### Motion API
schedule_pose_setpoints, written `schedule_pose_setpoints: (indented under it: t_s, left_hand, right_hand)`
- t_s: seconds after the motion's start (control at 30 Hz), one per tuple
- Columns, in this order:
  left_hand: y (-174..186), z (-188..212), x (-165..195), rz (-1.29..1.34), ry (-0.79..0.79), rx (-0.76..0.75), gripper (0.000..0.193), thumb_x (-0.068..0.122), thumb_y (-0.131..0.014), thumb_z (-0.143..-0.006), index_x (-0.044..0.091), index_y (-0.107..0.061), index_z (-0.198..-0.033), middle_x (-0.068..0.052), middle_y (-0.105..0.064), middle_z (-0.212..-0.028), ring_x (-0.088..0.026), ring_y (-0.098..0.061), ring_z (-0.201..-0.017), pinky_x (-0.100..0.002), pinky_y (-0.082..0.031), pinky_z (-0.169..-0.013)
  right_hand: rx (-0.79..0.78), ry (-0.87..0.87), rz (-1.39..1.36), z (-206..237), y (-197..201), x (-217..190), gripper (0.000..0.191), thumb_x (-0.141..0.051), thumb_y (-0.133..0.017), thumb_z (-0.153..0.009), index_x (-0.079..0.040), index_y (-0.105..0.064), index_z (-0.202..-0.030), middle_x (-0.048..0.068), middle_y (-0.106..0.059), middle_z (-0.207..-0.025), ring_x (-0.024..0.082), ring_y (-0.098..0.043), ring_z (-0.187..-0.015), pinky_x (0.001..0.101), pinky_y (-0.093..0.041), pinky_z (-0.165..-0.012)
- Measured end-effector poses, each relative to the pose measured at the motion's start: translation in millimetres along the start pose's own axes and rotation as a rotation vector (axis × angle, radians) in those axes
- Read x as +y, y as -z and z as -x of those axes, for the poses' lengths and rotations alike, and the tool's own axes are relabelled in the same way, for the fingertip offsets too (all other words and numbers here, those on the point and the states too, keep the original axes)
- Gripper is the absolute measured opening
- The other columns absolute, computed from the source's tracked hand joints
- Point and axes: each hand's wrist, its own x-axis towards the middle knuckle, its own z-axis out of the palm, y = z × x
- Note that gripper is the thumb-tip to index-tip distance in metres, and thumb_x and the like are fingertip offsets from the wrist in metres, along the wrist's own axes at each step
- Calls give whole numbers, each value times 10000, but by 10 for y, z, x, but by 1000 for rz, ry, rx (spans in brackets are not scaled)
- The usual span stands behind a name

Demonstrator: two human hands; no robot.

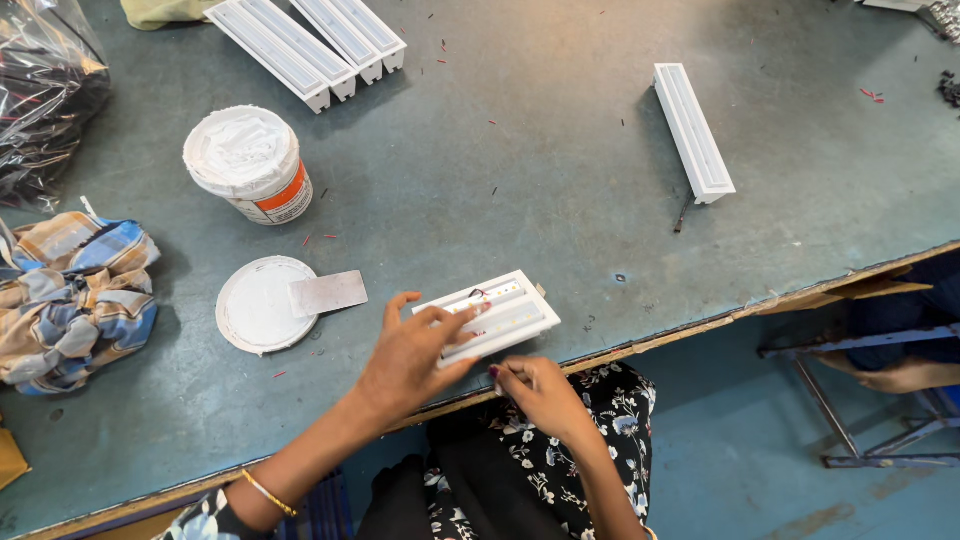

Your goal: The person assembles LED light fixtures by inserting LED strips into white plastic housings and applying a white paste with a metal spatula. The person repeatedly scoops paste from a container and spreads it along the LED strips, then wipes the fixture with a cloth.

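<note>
Lower centre of frame: a short white rectangular light housing with a strip of small LEDs inside (pixel 488 316) lies open side up on the worn grey-green worktable (pixel 520 170), right at the near edge, probably so both hands reach it without stretching. A thin red wire shows at its upper end.

Left hand (pixel 410 358): fingers spread and laid flat over the housing's left end, pressing it down rather than gripping; looks like a steadying hold to stop it sliding on the table.

Right hand (pixel 540 392): fingers curled in, tips pinched together just below the housing's near edge. Whether something small sits in the pinch I cannot tell.

Left of the housing, near it: a round white lid (pixel 258 304) lying flat with a small grey metal scraper plate (pixel 328 293) resting partly on it, likely parked there to keep paste off the table. Above these, a white tub of pale paste with an orange label (pixel 248 164), open, within arm's reach.

Upper left: 2 long white housings (pixel 305 42) side by side. Upper right: 1 more long white housing (pixel 693 131), set well apart.

Left edge: a crumpled blue-and-tan checked cloth (pixel 75 285); above it, clear plastic bagging (pixel 45 85).

Red wire trimmings are scattered over the table.
</note>
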Motion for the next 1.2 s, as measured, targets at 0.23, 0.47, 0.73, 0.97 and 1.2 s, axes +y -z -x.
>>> schedule_pose_setpoints:
  t_s: [0.23, 0.47, 0.73, 0.97, 1.2]
  left_hand:
    - [-108, 195, 192, -103, -95, 5, 527, 249, -764, -847, 67, -614, -1317, -26, -748, -995, -201, -623, -1086, -588, -287, -1108]
    - [-201, 339, 232, -71, -140, 20, 546, 235, -753, -866, 16, -599, -1343, -49, -751, -1007, -214, -615, -1084, -511, -331, -1090]
    - [-335, 409, 131, 10, -85, 37, 480, 225, -763, -904, 10, -629, -1312, -30, -777, -898, -216, -624, -1095, -393, -384, -1019]
    - [-371, 431, 77, 53, -69, 60, 454, 220, -782, -885, 34, -654, -1279, -20, -781, -903, -216, -632, -1125, -387, -403, -1020]
    - [-357, 409, 103, 191, -35, 30, 479, 230, -819, -852, 39, -684, -1271, -54, -754, -879, -236, -649, -1051, -394, -419, -1000]
  right_hand:
    - [3, -71, 294, 140, 40, 34, 215, -151, -615, -957, 33, -724, -937, 95, -701, -720, 156, -616, -653, 326, -512, -646]
    - [103, -83, 212, 284, -20, -29, 306, -104, -634, -895, -20, -680, -1186, 135, -785, -1095, 241, -749, -981, 358, -565, -856]
    - [192, -233, 364, 262, -117, -110, 293, -201, -653, -908, -73, -689, -1169, 133, -769, -1109, 348, -715, -1031, 410, -551, -874]
    - [190, -301, 481, 268, -149, -50, 299, -224, -661, -905, -116, -722, -1177, 144, -728, -1132, 366, -684, -1038, 430, -539, -859]
    - [69, -306, 239, 441, 4, 142, 270, -195, -644, -918, -58, -739, -1130, 151, -810, -1018, 347, -746, -940, 409, -572, -870]
